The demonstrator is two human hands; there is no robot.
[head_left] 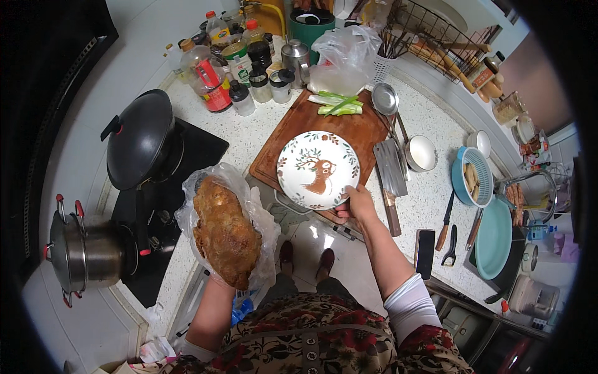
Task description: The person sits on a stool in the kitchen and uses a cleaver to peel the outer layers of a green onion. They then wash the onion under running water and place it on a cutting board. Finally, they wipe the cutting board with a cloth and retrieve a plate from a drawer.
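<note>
A large browned piece of cooked meat, perhaps a whole roast bird, lies in an opened clear plastic bag. My left hand supports it from below, with the fingers hidden under the bag. Between the thumb and fingers of my right hand is the rim of a white plate with a deer and leaf pattern. The plate is over the near part of a wooden cutting board. Cut green onion pieces lie at the board's far end.
Right of the board are a cleaver, a metal ladle, a white bowl and a phone. At left, a lidded wok and a steel pot occupy the cooktop. Several seasoning bottles crowd the back.
</note>
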